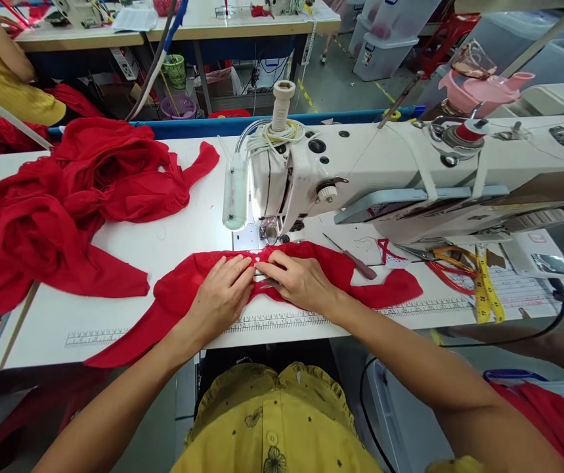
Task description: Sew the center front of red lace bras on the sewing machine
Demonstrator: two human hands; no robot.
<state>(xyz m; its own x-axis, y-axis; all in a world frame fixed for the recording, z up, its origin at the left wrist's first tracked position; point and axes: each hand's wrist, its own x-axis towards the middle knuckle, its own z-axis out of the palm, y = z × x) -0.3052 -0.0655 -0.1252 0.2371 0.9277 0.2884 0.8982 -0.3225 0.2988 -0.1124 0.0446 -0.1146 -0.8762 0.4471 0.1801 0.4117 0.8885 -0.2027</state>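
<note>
A red garment piece [178, 282] lies spread across the white table in front of the sewing machine [306, 171]. My left hand [225, 289] rests on the cloth, its fingers flat and pointing toward the needle area. Close beside it, my right hand [296, 279] bends over the cloth, thumb and fingers drawn together around something hidden; metal blades of a small tool [268, 284] show beneath it. The upper edge of the garment reaches the presser foot [268, 231]. Whether the needle is in the cloth cannot be made out.
A heap of red garments [85, 190] covers the table's left side. Right of my hands lie a seam ripper or awl [355, 261], orange-handled scissors [452, 263] and a yellow measuring tape [483, 286]. A printed ruler [410, 311] runs along the front edge. Another person's arm [3, 39] shows upper left.
</note>
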